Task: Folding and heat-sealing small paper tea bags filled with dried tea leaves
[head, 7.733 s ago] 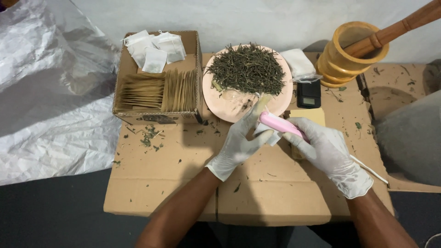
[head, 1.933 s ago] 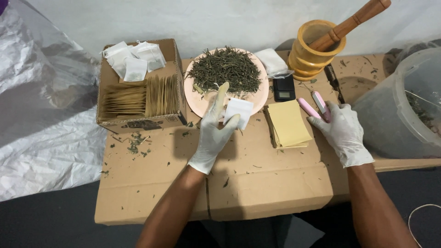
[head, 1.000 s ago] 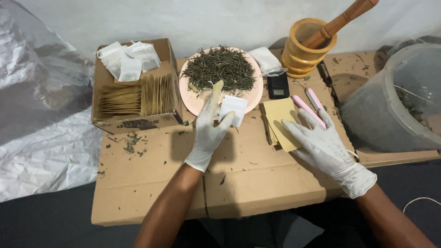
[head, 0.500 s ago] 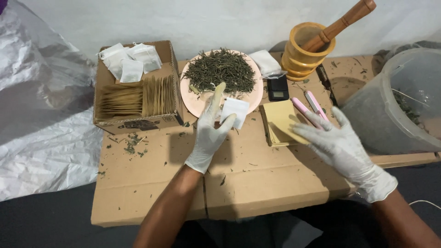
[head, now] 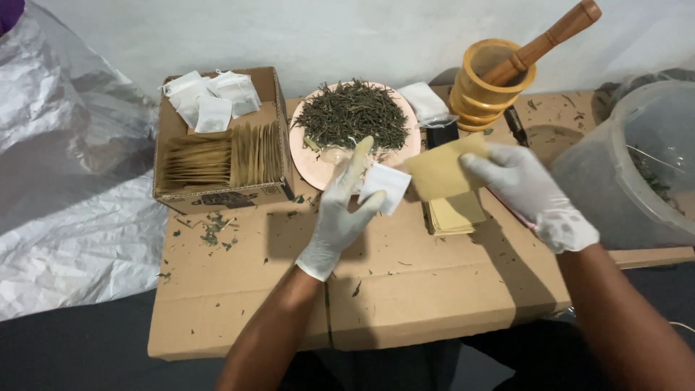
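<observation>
Cardboard table | left hand pinches white sachet | right hand grips tan envelope

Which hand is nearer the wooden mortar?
Right. The right hand, holding a tan envelope, is just below and slightly right of the mortar; the left hand, holding a white sachet, sits farther down-left.

Even soft light; right hand motion-blurred; glare on foil sheet, mild edge distortion.
</observation>
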